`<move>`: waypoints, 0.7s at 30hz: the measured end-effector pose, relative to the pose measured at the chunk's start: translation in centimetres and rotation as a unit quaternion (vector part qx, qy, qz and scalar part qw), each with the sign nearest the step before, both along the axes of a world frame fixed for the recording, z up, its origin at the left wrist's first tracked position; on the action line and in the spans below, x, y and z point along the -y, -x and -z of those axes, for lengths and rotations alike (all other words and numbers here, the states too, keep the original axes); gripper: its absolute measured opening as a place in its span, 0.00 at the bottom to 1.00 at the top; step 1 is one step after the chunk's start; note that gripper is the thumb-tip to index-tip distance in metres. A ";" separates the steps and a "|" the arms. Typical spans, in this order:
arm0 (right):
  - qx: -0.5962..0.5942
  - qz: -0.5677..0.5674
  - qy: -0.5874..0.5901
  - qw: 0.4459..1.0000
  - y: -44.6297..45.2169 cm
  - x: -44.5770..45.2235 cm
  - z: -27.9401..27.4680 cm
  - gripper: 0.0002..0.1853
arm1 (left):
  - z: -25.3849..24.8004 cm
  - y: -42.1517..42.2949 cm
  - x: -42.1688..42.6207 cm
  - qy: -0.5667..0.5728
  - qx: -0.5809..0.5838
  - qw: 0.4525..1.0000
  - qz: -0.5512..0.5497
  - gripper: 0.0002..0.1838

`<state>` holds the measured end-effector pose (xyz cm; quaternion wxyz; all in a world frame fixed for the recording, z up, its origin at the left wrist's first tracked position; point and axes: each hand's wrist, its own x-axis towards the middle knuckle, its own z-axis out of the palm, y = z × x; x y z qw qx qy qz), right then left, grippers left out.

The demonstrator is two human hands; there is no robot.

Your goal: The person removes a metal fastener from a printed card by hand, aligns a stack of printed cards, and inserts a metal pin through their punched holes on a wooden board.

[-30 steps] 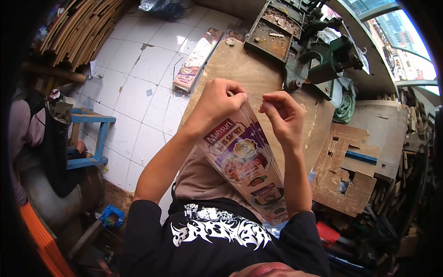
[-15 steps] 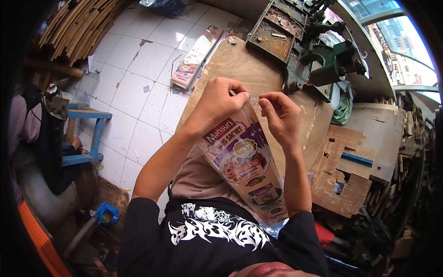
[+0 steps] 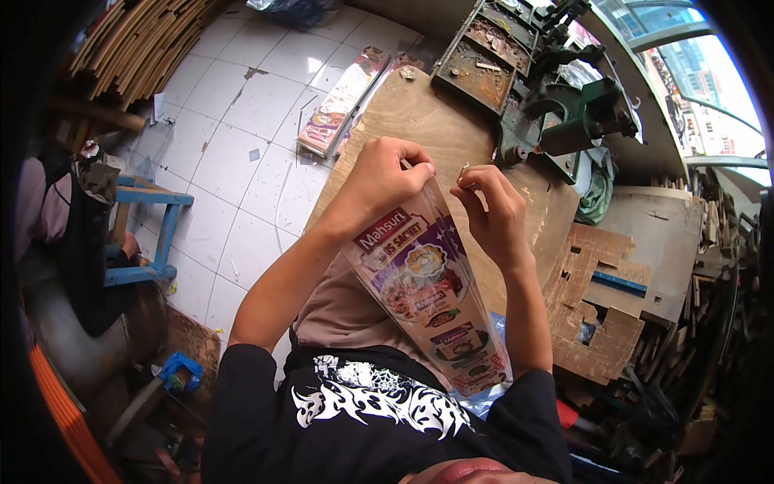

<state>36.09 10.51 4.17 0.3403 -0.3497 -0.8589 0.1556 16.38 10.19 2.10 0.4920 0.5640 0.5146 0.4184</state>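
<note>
My left hand [image 3: 391,173] is closed, with thumb and forefinger pinching the narrow top end of a long printed Mahsuri packaging sheet [image 3: 427,282]. The sheet slants down across my lap toward my right forearm and has a glossy surface. Just right of that top end, my right hand [image 3: 496,210] is raised with its fingers curled and the thumb close to the forefinger. At its fingertips shows a small, thin, pale piece [image 3: 464,168], too small to name. A gap separates the two hands.
Below my hands is a wooden board tabletop [image 3: 427,113]. A dark green machine [image 3: 588,121] with a dirty metal tray [image 3: 484,60] stands on its right. Stacked printed sheets [image 3: 343,105] lie left. A blue-framed stool [image 3: 153,230] and cut wooden panel [image 3: 592,298] flank me.
My right hand has drawn slightly away from the left, with the thin pale piece at its fingertips; earlier this piece spanned the gap between both hands. My left hand and the sheet stay nearly still.
</note>
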 end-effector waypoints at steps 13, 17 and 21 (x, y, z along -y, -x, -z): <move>-0.012 -0.006 0.074 0.997 0.2 0.0 -0.1 0.11 | 0.5 -0.1 -0.1 -0.005 -0.003 1.000 -0.004 0.14; -0.025 0.009 0.145 0.989 0.1 0.2 -0.2 0.11 | 0.4 -0.1 -0.1 0.001 -0.003 1.000 -0.007 0.14; -0.015 0.028 0.136 0.990 0.4 0.1 -0.5 0.10 | 0.4 -0.1 -0.1 -0.003 0.000 1.000 -0.016 0.13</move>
